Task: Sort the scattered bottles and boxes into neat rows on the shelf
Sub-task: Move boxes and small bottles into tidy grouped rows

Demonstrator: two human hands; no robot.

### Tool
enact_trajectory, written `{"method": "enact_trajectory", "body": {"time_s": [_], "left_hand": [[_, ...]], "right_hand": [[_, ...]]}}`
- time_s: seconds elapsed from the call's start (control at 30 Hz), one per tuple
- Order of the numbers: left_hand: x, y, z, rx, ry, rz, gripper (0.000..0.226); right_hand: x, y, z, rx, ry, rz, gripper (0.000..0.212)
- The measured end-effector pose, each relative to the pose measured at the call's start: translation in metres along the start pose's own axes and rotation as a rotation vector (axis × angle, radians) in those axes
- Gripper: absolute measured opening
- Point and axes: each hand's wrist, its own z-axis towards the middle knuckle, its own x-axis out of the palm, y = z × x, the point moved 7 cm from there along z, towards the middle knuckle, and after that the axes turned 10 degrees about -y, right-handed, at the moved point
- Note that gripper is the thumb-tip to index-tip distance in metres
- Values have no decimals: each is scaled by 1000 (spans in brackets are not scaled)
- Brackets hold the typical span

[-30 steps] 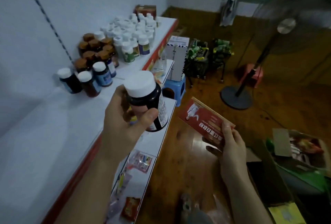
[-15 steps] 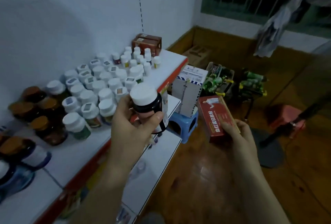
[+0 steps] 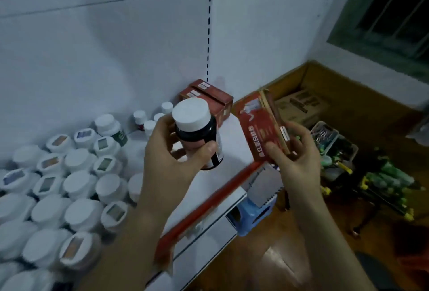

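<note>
The left hand [image 3: 171, 158] grasps the dark bottle [image 3: 197, 132] around its body, thumb on the near side and fingers curled behind, below the white cap. The bottle is carried tilted and clear of the shelf [image 3: 233, 144], which lies directly beneath the hand. The right hand [image 3: 294, 158] pinches the red box [image 3: 257, 123] at its lower end, thumb on the printed face and fingers behind; the box stands on end just right of the bottle, apparently at the shelf's front edge. Beyond the left hand, against the wall, sit the stacked red boxes [image 3: 209, 95], the likely destination for the held box. To the left of that hand stand the small bottles [image 3: 149, 125], and further left and nearer the body the packed white-capped bottles [image 3: 76, 186]. Below the right hand are the lower shelf [image 3: 209, 235], the blue stool [image 3: 250, 216] and the floor [image 3: 290, 256].

Hazards, as judged:
- The box is held by one end only. A loose pinch would let it pivot and drop past the edge toward the stool or floor.
- Both hands are loaded and close together. Moving the box toward the stack may strike the bottle's cap.
- Setting the tilted bottle down without levelling it may tip it into the small bottles.
- A forearm sweep over the packed bottles could topple several at once.
</note>
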Motion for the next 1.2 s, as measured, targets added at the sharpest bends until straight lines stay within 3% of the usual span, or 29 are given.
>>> {"method": "enact_trajectory", "body": {"time_s": [0.2,0.3,0.4,0.5,0.6,0.67,0.9,1.03,1.1,1.2], "left_hand": [[31,18,27,-21,-217,61,67],[42,24,28,-20,-388,79,67],[59,23,25,4,-460,109,66],[81,36,19,-26,-495,178,71],[108,51,16,-60,-452,389,73],[125,60,19,-63,-376,579,71],[120,59,19,-56,-406,691,84],[56,11,-3,168,-541,1117,29],[20,8,0,60,-408,1359,22],[-14,20,7,-148,-116,1583,33]], "right_hand": [[130,26,134,-459,461,-232,51],[180,10,156,-548,692,-287,50],[193,-8,161,-567,887,-257,59],[169,-20,171,-502,789,-119,61],[126,-39,179,-380,506,51,41],[109,-53,176,-302,457,89,30],[98,-46,168,-329,520,92,19],[93,3,133,-552,630,137,24],[95,20,95,-662,785,116,24],[108,13,44,-742,964,-114,27]]}}
